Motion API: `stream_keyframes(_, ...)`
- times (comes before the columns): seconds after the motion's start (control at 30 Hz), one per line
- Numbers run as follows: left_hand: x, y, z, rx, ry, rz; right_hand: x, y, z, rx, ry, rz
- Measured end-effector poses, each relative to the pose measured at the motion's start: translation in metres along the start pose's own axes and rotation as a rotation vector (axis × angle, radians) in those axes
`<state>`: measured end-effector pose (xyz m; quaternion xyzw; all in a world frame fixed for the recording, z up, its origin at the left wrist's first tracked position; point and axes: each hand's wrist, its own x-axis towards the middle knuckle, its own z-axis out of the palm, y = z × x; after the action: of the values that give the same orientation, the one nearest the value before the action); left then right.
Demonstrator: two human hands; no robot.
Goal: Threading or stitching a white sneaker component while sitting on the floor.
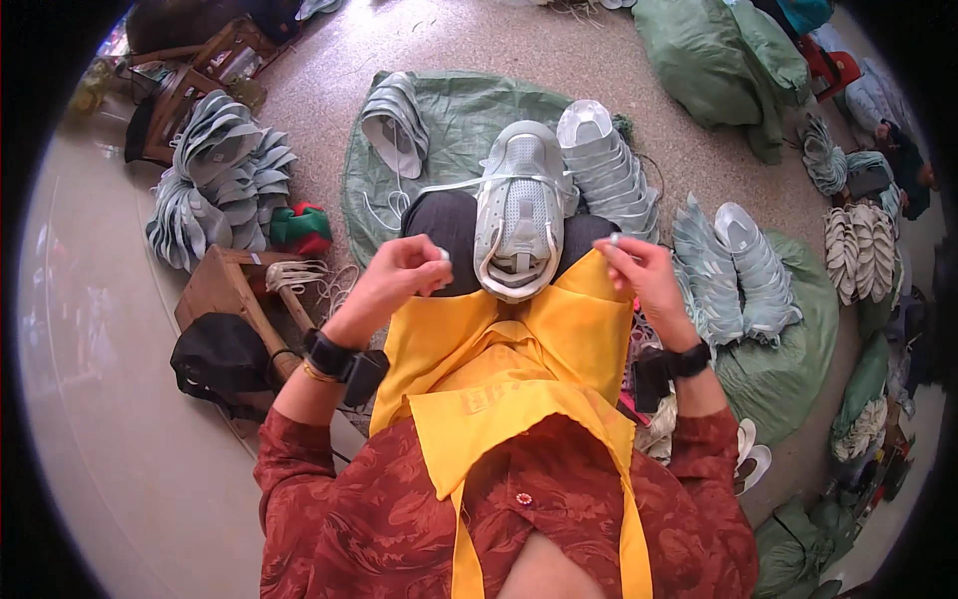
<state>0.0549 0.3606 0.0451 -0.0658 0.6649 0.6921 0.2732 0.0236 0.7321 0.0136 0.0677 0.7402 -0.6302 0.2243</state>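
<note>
A pale grey-green sneaker upper (520, 215) rests between my knees, its mesh tongue facing up and its rounded opening toward me. A thin white shoelace (459, 187) crosses it and trails off to the left. My left hand (407, 268) is raised by my left knee, fingers curled and pinched together. Over my right knee, my right hand (642, 272) is likewise pinched. Small white bits show at both fingertips; whether these are lace ends or finger coverings I cannot make out. Both hands are apart from the upper. A yellow apron (519, 369) covers my lap.
Stacked uppers (609, 165) and a smaller stack (396, 125) lie on a green sheet (469, 95) ahead. More uppers (220, 180) are heaped left, above a wooden stool (235, 290) with a black bag (225, 354). At right, further stacks (743, 270) sit beside green sacking (798, 369).
</note>
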Motion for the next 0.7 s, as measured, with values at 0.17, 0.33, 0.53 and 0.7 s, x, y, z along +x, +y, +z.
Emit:
stream_keyframes(0.17,0.041,-0.019,0.013,0.192,0.161,0.241,0.044,-0.017,0.035,-0.242,0.088,-0.328)
stream_keyframes(0.33,0.068,-0.013,0.018,0.399,0.307,0.309,0.075,-0.025,0.041,-0.488,0.139,-0.523)
stream_keyframes(0.53,0.093,-0.006,0.023,0.395,0.324,0.323,0.11,-0.025,0.044,-0.429,0.118,-0.51)
stream_keyframes(0.7,0.112,-0.012,0.019,0.265,0.327,0.355,0.118,-0.026,0.048,-0.124,0.071,-0.398)
